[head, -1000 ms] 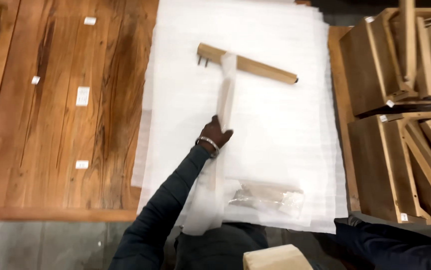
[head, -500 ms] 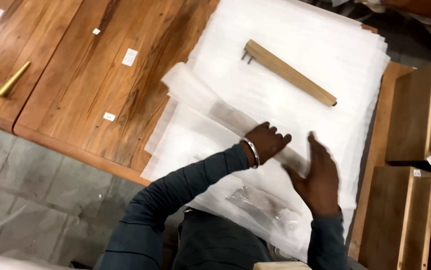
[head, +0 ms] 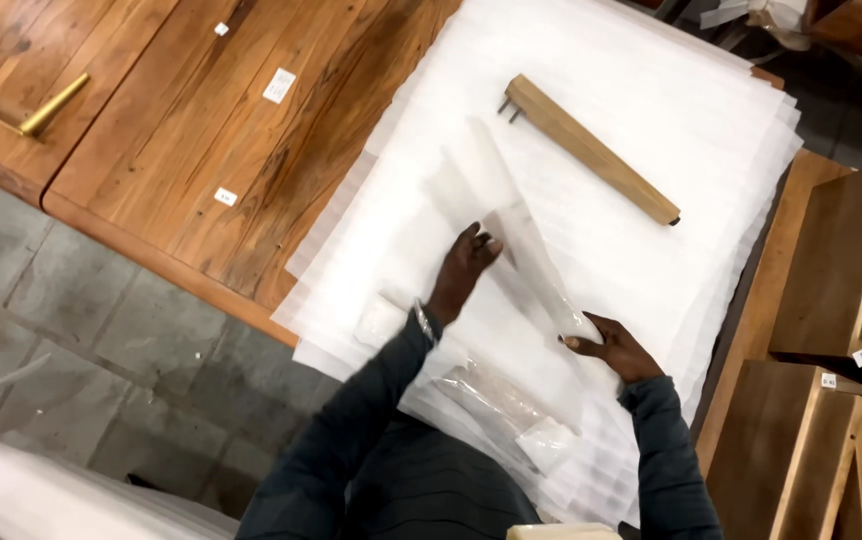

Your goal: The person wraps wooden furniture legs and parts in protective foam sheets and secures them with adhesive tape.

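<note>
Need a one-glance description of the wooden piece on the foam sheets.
Find the stack of white foam sheets covering the table's right side. On its far part, beyond both hands, lies the wooden bar, long, square-sectioned, set diagonally. Two small metal pins at its upper-left end distinguish it from the brass-coloured rod on bare wood far left.

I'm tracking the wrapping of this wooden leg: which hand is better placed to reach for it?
Probably the left hand: it lies flat on the foam strip, nearer the wooden leg. The right hand pinches the strip's near end.
</note>
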